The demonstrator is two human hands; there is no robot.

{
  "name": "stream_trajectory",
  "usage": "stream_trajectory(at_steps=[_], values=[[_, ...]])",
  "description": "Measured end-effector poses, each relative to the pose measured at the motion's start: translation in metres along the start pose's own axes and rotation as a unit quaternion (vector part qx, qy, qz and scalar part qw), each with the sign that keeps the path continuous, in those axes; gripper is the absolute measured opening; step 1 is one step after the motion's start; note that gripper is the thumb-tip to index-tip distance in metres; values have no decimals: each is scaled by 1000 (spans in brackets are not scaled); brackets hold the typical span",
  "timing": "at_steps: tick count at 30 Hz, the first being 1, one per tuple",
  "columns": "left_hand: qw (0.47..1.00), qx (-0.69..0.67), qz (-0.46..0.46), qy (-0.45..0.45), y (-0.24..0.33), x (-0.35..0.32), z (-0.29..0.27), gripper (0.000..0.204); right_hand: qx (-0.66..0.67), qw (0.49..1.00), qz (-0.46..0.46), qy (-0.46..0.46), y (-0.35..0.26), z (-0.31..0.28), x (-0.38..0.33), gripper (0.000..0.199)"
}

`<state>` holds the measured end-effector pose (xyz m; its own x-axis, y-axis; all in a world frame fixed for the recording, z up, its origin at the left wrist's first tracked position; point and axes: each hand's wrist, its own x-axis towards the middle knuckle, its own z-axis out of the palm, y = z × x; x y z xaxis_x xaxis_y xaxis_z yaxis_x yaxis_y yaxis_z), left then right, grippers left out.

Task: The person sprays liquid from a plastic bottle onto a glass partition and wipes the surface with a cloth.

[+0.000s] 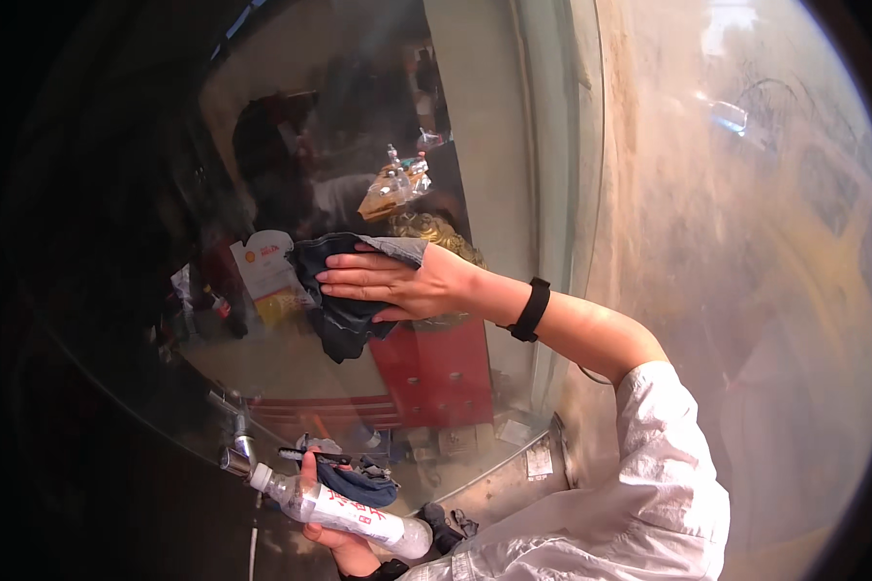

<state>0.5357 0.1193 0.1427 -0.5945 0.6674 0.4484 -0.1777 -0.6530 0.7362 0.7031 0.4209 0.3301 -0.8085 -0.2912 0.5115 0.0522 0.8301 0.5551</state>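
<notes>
My right hand (397,281) lies with its fingers stretched out on a dark grey cloth (344,327), pressing it against an upright glass pane (320,382). One lighter corner of the cloth shows above the knuckles. Low in the view, my left hand (334,544) is wrapped round a clear plastic bottle (358,515) with a white cap and a white label marked in red. The bottle is tilted, cap end up to the left. A slim black object (315,455) shows by the left fingertips; whether the hand touches it I cannot tell.
A shiny metal fitting (239,450) stands beside the bottle cap. A pale frame (513,145) runs up right of the pane. In or behind the glass appear a red cabinet (441,373), a gold ornament (426,228) and clear bottles (402,179). Dark blue fabric (363,489) lies low.
</notes>
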Motion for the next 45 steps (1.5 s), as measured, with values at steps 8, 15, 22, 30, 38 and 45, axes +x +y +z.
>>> stream_trajectory(at_steps=[8,15,22,30,38,45], values=[[999,3,-32,2,6,-12,-26,108,-217,850,344,336,119,-76,28,84],[1000,6,-9,10,13,-14,-27,109,-53,941,302,145,-12,3,18,88],[999,-22,-38,15,5,-29,-29,108,-120,905,329,240,28,-28,41,89],[997,-22,-60,36,16,-37,-40,113,-101,898,369,216,5,-12,32,94],[997,-27,-64,19,12,-29,-42,112,-93,915,352,174,-21,12,17,95],[996,-46,-75,19,19,-38,-64,109,-174,847,429,262,52,-20,-1,92]])
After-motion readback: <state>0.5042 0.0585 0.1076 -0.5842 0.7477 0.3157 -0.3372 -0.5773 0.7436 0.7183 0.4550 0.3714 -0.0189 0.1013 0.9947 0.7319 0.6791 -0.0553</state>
